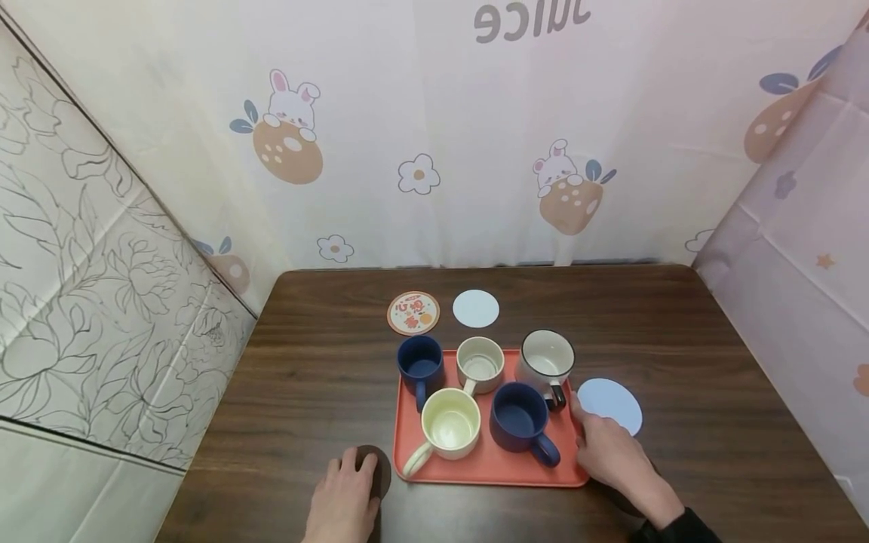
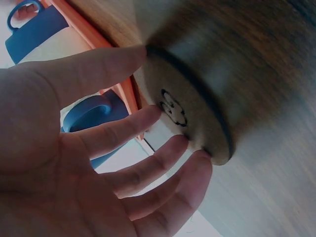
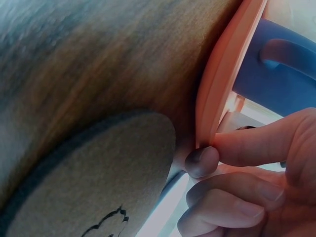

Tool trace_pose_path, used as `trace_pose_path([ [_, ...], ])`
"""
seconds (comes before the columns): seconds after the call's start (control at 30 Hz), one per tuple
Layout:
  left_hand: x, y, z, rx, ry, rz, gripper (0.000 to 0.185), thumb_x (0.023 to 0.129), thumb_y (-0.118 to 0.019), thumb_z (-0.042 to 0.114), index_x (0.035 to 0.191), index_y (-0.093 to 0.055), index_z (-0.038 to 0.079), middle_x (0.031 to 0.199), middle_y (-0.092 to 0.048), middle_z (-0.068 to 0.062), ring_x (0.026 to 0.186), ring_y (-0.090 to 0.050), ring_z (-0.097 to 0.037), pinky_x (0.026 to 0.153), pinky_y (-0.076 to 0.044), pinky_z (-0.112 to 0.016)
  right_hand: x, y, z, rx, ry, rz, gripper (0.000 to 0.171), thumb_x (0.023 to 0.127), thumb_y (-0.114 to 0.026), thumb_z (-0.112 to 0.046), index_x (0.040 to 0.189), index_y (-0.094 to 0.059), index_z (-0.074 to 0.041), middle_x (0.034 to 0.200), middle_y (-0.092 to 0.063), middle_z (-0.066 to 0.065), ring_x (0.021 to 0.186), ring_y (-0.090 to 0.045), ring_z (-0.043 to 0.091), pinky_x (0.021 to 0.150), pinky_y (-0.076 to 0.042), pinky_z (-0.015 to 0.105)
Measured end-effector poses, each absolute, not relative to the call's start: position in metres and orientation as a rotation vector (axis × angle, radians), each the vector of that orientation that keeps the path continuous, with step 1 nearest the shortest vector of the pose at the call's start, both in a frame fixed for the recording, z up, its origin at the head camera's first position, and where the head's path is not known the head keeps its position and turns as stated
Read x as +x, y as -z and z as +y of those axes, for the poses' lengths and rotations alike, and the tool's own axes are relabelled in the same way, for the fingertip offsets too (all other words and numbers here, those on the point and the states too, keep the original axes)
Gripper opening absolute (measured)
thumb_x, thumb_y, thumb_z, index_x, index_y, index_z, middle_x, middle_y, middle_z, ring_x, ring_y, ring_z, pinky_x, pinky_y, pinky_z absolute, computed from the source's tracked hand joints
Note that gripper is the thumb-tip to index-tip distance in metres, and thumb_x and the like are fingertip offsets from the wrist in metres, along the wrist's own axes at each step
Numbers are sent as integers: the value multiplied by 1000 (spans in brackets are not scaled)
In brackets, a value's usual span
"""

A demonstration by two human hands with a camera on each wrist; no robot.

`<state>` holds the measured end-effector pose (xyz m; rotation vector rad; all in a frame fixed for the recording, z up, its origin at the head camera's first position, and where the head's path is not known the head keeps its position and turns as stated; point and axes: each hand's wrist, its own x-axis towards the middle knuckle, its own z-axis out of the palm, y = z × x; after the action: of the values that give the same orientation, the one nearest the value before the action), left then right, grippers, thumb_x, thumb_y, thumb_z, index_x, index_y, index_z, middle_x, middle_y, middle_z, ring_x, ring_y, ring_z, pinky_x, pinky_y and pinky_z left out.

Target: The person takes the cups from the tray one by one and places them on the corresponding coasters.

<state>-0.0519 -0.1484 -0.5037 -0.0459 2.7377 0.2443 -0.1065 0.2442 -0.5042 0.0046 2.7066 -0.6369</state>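
Note:
A coral-red tray point(image 1: 468, 473) carries several mugs. Navy mugs stand at its back left point(image 1: 421, 363) and front right point(image 1: 519, 418). A small cream mug point(image 1: 480, 366) is at the back middle, a pale yellow mug point(image 1: 450, 424) at the front left, and a white mug with black rim and handle point(image 1: 545, 358) at the back right. My right hand point(image 1: 611, 452) pinches the tray's right edge between thumb and forefinger. Left of the tray, my left hand point(image 1: 344, 498) touches a round brown coaster point(image 2: 187, 116) with spread fingertips, its thumb tip at the coaster's edge.
Another brown coaster point(image 3: 118, 168) lies by my right hand, partly under the wrist in the head view. A pale blue disc point(image 1: 611, 406) lies right of the tray. Behind it are a patterned coaster point(image 1: 413, 313) and a white disc point(image 1: 476, 308). Curtains border the wooden table point(image 1: 305, 362).

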Motion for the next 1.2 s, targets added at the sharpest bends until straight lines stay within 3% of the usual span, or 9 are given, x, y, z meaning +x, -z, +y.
trace_pose_path([
  [0.2, -41, 499, -147, 12, -223, 2847, 45, 83, -90, 22, 123, -72, 14, 126, -57, -18, 115, -56, -44, 86, -47, -69, -106, 504, 244, 11, 640, 2692, 75, 89, -71, -2, 155, -38, 10, 89, -60, 14, 71, -55, 27, 60, -42, 39],
  [0.43, -32, 500, -142, 19, -255, 2749, 35, 87, -84, 20, 119, -71, 15, 122, -57, -14, 109, -59, -43, 84, -47, -71, -105, 505, 245, -2, 632, 2711, 73, 89, -70, -2, 154, -39, 10, 87, -60, 13, 71, -55, 27, 61, -43, 40],
  [0.73, -39, 502, -139, -7, -229, 2744, 43, 89, -85, 20, 128, -69, 12, 134, -56, -18, 119, -56, -44, 89, -49, -69, -105, 503, 245, 1, 624, 2719, 74, 88, -70, -2, 154, -39, 11, 86, -60, 12, 71, -55, 27, 61, -42, 39],
  [0.93, -35, 501, -141, 33, -291, 2769, 38, 87, -83, 14, 123, -70, 8, 128, -55, -19, 114, -57, -43, 87, -51, -66, -105, 503, 245, 15, 638, 2697, 75, 89, -70, -2, 155, -38, 11, 80, -56, 10, 68, -54, 25, 60, -42, 38],
  [1.2, -31, 504, -148, 120, -380, 2779, 46, 84, -79, 7, 128, -67, 1, 131, -52, -23, 119, -54, -47, 87, -50, -67, -105, 504, 245, -10, 627, 2719, 75, 88, -71, -2, 155, -39, 10, 92, -62, 17, 72, -55, 28, 62, -43, 41],
])
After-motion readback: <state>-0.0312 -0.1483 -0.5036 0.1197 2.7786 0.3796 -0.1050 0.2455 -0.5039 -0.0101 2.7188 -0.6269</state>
